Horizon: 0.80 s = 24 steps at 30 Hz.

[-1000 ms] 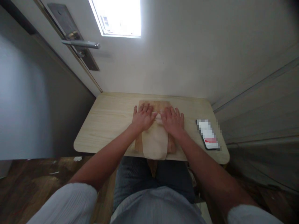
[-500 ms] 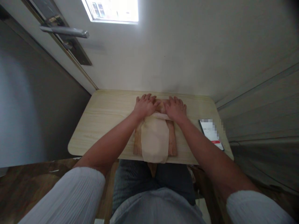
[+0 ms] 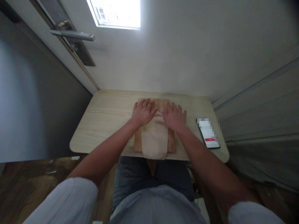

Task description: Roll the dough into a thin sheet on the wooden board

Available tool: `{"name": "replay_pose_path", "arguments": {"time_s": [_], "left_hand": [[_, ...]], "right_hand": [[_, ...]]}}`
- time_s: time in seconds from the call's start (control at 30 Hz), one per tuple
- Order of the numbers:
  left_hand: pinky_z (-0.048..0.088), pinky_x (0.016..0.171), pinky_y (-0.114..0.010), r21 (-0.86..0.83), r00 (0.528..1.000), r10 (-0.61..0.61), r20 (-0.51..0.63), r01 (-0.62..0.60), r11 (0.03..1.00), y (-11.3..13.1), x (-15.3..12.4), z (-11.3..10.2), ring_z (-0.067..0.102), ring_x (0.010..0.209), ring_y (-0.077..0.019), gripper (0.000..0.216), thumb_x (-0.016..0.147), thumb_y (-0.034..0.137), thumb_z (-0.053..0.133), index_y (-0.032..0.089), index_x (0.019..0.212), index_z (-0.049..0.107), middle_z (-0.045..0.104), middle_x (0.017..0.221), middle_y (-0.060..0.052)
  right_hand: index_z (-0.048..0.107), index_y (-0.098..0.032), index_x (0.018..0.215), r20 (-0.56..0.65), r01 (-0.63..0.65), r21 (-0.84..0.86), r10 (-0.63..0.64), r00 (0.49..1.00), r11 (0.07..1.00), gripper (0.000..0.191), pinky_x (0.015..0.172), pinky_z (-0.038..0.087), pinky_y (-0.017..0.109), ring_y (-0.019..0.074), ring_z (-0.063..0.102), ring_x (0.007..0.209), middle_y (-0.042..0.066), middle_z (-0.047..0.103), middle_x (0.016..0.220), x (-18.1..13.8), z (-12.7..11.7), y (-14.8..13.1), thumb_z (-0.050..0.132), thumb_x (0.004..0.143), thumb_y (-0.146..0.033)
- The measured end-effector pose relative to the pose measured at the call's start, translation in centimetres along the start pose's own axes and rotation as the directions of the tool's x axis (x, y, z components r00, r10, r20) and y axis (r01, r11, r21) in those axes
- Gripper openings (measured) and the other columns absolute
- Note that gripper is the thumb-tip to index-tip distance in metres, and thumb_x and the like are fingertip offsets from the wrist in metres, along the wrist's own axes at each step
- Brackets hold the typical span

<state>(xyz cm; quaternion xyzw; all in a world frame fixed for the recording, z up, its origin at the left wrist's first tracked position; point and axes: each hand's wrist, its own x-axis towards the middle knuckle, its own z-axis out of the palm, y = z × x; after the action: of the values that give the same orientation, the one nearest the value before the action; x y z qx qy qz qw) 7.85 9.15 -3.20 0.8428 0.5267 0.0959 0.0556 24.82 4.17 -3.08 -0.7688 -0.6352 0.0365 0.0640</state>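
Observation:
A flat sheet of pale dough [image 3: 154, 140] lies on a brown wooden board [image 3: 173, 143] on a small light wooden table [image 3: 105, 121]. Its far end is rolled up into a thick fold under my palms. My left hand [image 3: 143, 111] and my right hand [image 3: 174, 115] rest side by side on that rolled end, fingers stretched flat and pointing away from me. The near end of the dough hangs a little over the table's front edge.
A phone [image 3: 208, 133] with a lit screen lies on the table at the right. A door with a metal lever handle [image 3: 73, 35] stands at the back left, a white wall behind the table. My lap is under the table's front edge.
My hands pushed forward toward the far end of the board, then drew back toward me with the rolled dough end under them.

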Motion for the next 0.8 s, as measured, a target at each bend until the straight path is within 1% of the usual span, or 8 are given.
{"name": "replay_pose_path", "arguments": {"time_s": [0.07, 0.13, 0.23, 0.4, 0.53, 0.67, 0.8], "left_hand": [[0.024, 0.122, -0.054, 0.012, 1.000, 0.016, -0.019, -0.016, 1.000, 0.2, -1.4, -0.2, 0.032, 0.150, -0.0277, 0.058, 0.104, 0.057, 0.026, 0.029, 0.151, 0.046, 0.041, 0.162, -0.006], [0.023, 0.122, -0.055, 0.017, 0.999, 0.030, -0.029, -0.030, 0.999, 0.2, -2.4, -0.3, 0.031, 0.151, -0.0277, 0.058, 0.104, 0.055, 0.025, 0.029, 0.152, 0.045, 0.040, 0.163, -0.006], [0.025, 0.121, -0.055, 0.021, 0.999, 0.034, -0.021, -0.034, 0.999, 0.3, -2.8, -0.3, 0.033, 0.150, -0.0280, 0.056, 0.105, 0.053, 0.025, 0.030, 0.152, 0.045, 0.041, 0.162, -0.005], [0.027, 0.120, -0.054, 0.017, 0.999, 0.023, -0.037, -0.022, 1.000, 0.4, -1.3, -0.1, 0.036, 0.148, -0.0274, 0.054, 0.105, 0.051, 0.025, 0.030, 0.148, 0.050, 0.047, 0.158, -0.005], [0.030, 0.117, -0.052, 0.017, 0.999, 0.026, -0.042, -0.025, 1.000, 0.5, 0.2, 0.1, 0.042, 0.143, -0.0289, 0.056, 0.104, 0.052, 0.024, 0.028, 0.144, 0.055, 0.053, 0.153, -0.007], [0.032, 0.114, -0.051, 0.027, 0.998, 0.053, -0.036, -0.052, 0.998, 0.3, 1.4, 0.3, 0.044, 0.139, -0.0304, 0.056, 0.104, 0.053, 0.025, 0.027, 0.143, 0.055, 0.054, 0.151, -0.007], [0.033, 0.111, -0.051, 0.029, 0.995, 0.090, -0.046, -0.088, 0.996, 0.0, 2.3, 0.5, 0.046, 0.136, -0.0314, 0.057, 0.104, 0.055, 0.024, 0.028, 0.141, 0.056, 0.055, 0.149, -0.008]], "right_hand": [[0.045, -0.018, 0.152, -0.033, 0.002, -0.001, -0.002, 0.999, 1.000, 0.056, 0.111, 0.028, 0.070, 0.0410, 0.036, 0.144, 0.016, 0.044, 0.157, -1.9, 0.5, -0.3, 0.030, 0.102, -0.037], [0.046, -0.019, 0.152, -0.066, 0.000, 0.003, 0.000, 0.998, 1.000, 0.055, 0.111, 0.030, 0.069, 0.0404, 0.038, 0.144, 0.016, 0.045, 0.157, -3.4, 1.0, -0.5, 0.028, 0.103, -0.038], [0.046, -0.021, 0.152, -0.094, -0.011, 0.006, 0.012, 0.995, 1.000, 0.055, 0.111, 0.029, 0.070, 0.0407, 0.038, 0.144, 0.015, 0.045, 0.157, -4.4, 1.7, -0.7, 0.028, 0.104, -0.040], [0.046, -0.021, 0.153, -0.133, -0.010, 0.016, 0.013, 0.991, 1.000, 0.055, 0.112, 0.028, 0.069, 0.0395, 0.038, 0.144, 0.014, 0.044, 0.158, -3.2, 1.6, -0.5, 0.028, 0.104, -0.041], [0.045, -0.022, 0.153, -0.091, -0.018, 0.037, 0.021, 0.996, 0.999, 0.055, 0.112, 0.029, 0.066, 0.0382, 0.039, 0.143, 0.014, 0.046, 0.157, -2.0, 1.0, -0.3, 0.030, 0.104, -0.041], [0.047, -0.020, 0.152, -0.072, -0.026, 0.031, 0.028, 0.997, 0.999, 0.055, 0.112, 0.030, 0.065, 0.0379, 0.040, 0.142, 0.015, 0.045, 0.157, -1.1, 0.6, -0.2, 0.030, 0.104, -0.042], [0.047, -0.020, 0.151, -0.053, -0.030, 0.021, 0.031, 0.998, 0.999, 0.054, 0.110, 0.034, 0.062, 0.0371, 0.041, 0.140, 0.016, 0.046, 0.156, -0.2, 0.7, 0.1, 0.031, 0.104, -0.042]]}}
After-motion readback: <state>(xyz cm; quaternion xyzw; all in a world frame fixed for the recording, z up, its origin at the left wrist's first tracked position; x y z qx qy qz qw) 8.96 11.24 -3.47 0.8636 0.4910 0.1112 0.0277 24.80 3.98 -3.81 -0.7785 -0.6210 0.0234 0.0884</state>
